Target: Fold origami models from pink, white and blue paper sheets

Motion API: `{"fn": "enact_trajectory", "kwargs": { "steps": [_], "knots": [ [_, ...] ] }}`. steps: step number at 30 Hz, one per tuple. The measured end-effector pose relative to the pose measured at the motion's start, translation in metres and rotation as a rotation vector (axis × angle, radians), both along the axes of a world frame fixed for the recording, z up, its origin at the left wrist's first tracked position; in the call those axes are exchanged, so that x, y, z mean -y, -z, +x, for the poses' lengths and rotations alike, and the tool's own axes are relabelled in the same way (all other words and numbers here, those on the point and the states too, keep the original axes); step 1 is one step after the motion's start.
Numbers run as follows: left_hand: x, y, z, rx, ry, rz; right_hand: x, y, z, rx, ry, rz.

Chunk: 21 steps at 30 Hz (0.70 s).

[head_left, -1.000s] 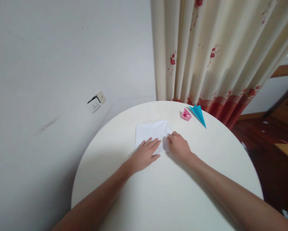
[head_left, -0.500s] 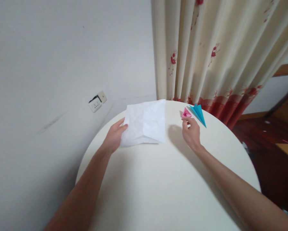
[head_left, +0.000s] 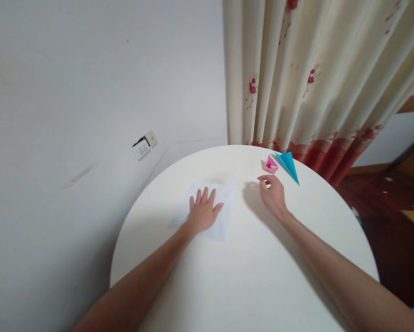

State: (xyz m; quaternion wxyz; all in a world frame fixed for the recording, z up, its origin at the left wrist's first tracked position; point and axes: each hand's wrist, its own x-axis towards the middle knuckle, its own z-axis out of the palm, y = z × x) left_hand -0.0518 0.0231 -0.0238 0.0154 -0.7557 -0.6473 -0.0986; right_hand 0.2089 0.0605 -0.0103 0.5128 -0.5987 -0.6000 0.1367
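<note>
A square sheet of thin white paper [head_left: 225, 198] lies on the round white table [head_left: 248, 281]. My left hand [head_left: 203, 213] rests flat on top of it, fingers spread, hiding its middle. To the right of the sheet, my right hand [head_left: 273, 192] hovers just over the table with its fingers curled in and thumb and finger forming a small loop. Nothing shows in that hand. Just beyond it sits a small pink folded paper piece [head_left: 270, 166], apart from the fingers. Beside that lies a blue paper plane [head_left: 288, 167], its nose pointing toward me.
A plain wall [head_left: 89, 83] with a power socket [head_left: 141, 149] borders the table's left and back. Behind its right side hangs a cream curtain [head_left: 283, 92] with red flowers. Dark wooden floor [head_left: 373, 198] shows at the far right.
The white paper, lifted by its left edge in my left hand, has come down onto the table nearer to me. That hand has let go and spread over it. My right hand barely moved.
</note>
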Motion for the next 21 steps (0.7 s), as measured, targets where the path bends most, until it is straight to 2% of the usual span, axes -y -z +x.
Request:
{"fn": "enact_trajectory", "kwargs": {
  "steps": [3, 8, 11, 15, 18, 21],
  "knots": [
    [-0.003, 0.009, 0.002, -0.045, -0.016, -0.036, 0.0, 0.005, -0.002, 0.051, -0.032, -0.068],
    [-0.034, 0.005, -0.044, -0.033, -0.162, -0.079, -0.003, 0.011, -0.002, 0.127, -0.064, -0.14],
    [-0.048, 0.003, -0.079, -0.022, -0.246, -0.105, -0.006, 0.009, 0.007, 0.152, 0.016, -0.106],
    [-0.055, 0.0, -0.112, 0.007, -0.304, -0.111, -0.015, 0.001, 0.021, 0.244, 0.208, -0.107],
    [-0.056, -0.005, -0.118, 0.063, -0.336, -0.085, -0.03, -0.006, 0.03, 0.345, 0.264, -0.194],
    [-0.053, -0.016, -0.105, 0.163, -0.367, 0.095, -0.048, -0.015, 0.037, 0.407, 0.215, -0.326]
  ]
}}
